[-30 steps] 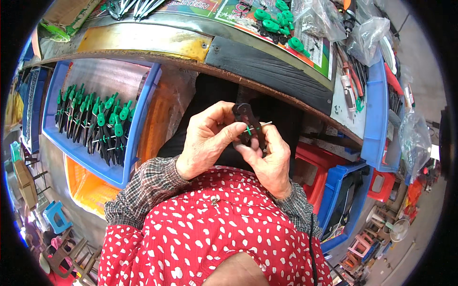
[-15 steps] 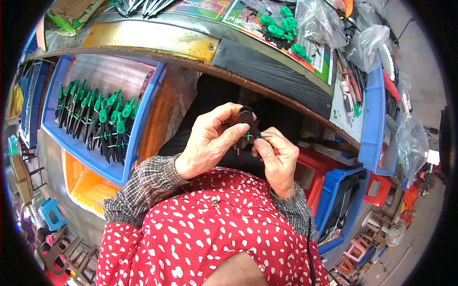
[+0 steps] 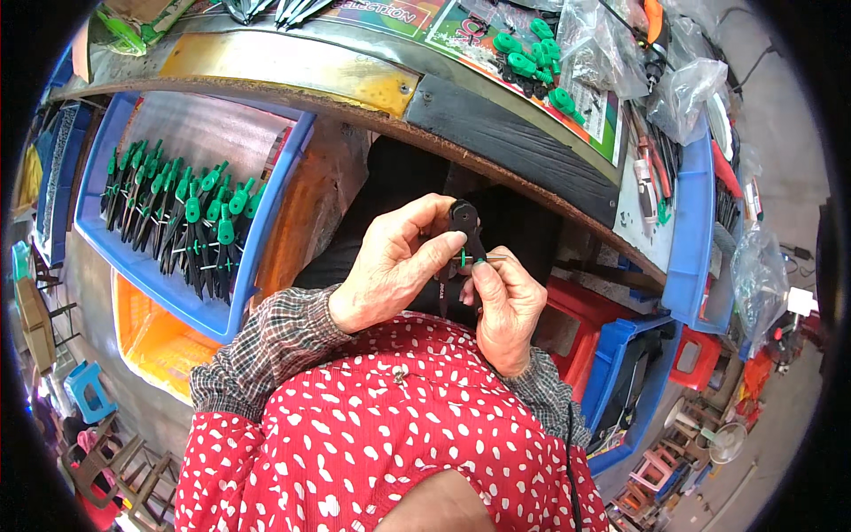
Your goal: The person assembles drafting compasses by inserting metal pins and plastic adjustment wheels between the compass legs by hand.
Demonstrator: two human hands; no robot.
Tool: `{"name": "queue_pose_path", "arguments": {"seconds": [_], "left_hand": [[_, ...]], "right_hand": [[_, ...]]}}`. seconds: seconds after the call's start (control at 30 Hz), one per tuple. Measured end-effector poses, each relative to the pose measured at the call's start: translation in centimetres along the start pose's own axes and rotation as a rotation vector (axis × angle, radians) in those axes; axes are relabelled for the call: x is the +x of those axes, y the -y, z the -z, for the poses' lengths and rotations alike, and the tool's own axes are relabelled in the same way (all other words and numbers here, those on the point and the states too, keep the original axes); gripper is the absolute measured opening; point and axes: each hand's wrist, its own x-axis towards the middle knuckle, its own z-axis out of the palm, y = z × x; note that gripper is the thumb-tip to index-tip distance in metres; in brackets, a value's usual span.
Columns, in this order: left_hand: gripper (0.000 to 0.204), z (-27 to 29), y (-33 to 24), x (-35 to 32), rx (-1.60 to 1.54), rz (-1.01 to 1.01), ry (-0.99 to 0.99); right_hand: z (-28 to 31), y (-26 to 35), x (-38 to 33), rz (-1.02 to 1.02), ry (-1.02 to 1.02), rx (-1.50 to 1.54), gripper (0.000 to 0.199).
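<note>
My left hand (image 3: 386, 270) is closed round a black tool (image 3: 464, 215) with a rounded end at the top and a dark blade-like arm hanging below. The thumb presses on its body. My right hand (image 3: 510, 310) pinches another black arm of the same tool between thumb and fingers. Between the two hands a small green piece (image 3: 462, 256) shows on the tool, and a thin metal pin (image 3: 496, 258) sticks out by the right fingertips. The exact kind of tool cannot be made out, and the fingers hide part of it.
A blue bin (image 3: 164, 282) at the left holds several black pieces with green heads (image 3: 213, 213). Ahead runs the workbench edge (image 3: 510, 142), with loose green parts (image 3: 523, 62), plastic bags (image 3: 687, 97) and pliers (image 3: 645, 168). An orange crate (image 3: 146, 332) and another blue bin (image 3: 607, 372) stand low beside me.
My right hand has shifted slightly left and down. The tool has turned a little, so more of its hanging blade shows. Both hands keep hold of it.
</note>
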Motion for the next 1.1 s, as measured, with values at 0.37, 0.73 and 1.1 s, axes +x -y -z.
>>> {"name": "queue_pose_path", "arguments": {"seconds": [0.37,0.73,1.1], "left_hand": [[0.021,0.0,-0.2,0.0,0.083,0.012,-0.004],[0.017,0.3,-1.0,1.0,0.096,0.057,-0.029],[0.018,0.9,-0.4,1.4,-0.029,0.152,0.020]], "right_hand": [[0.1,0.5,0.0,-0.020,0.019,-0.121,0.016],[0.2,-0.1,0.5,-0.030,0.069,0.001,0.016],[1.5,0.0,1.2,-0.026,0.146,-0.014,0.021]]}}
